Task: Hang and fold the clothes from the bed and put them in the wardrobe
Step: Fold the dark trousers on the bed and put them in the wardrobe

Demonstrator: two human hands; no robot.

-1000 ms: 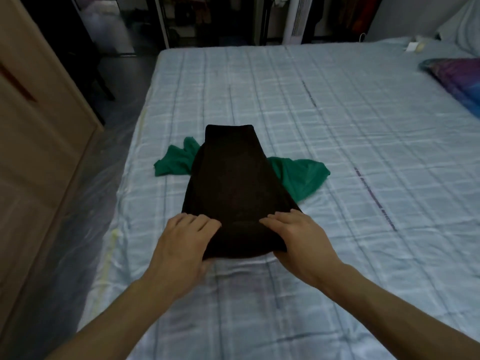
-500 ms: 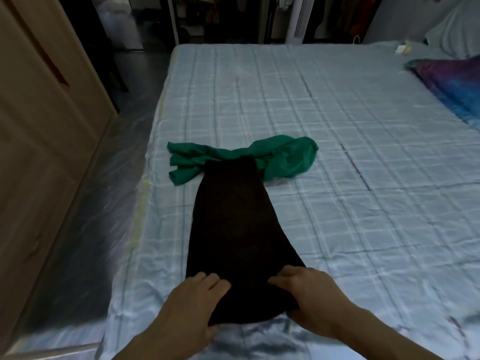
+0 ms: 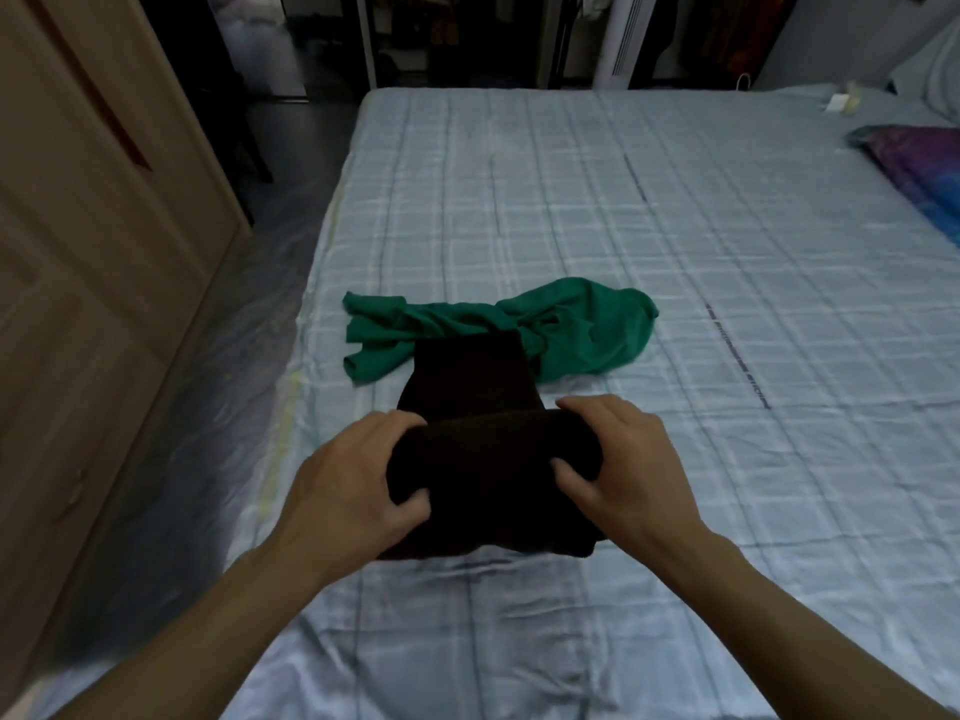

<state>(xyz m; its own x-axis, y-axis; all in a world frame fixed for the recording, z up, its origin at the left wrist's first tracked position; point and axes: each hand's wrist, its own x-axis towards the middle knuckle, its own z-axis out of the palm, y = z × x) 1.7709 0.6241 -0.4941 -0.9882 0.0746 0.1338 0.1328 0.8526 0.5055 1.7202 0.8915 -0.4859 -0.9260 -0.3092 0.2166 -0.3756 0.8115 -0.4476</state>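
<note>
A dark brown, almost black garment [image 3: 478, 387] lies lengthwise on the bed [image 3: 623, 210], its near end doubled over towards the far end. My left hand [image 3: 353, 485] grips the left side of that fold, thumb under and fingers over. My right hand [image 3: 618, 459] grips the right side the same way. A crumpled green garment [image 3: 582, 324] lies just beyond the dark one, partly under its far end.
A wooden wardrobe door [image 3: 93, 283] stands at the left beside a narrow floor strip covered in plastic sheet. A purple-blue pillow [image 3: 919, 163] lies at the bed's right edge. Open closets with hanging clothes [image 3: 415, 33] line the far wall.
Both hands have lifted the near end of the dark garment and carried it forward over the rest, so it is now folded. The green garment has not moved.
</note>
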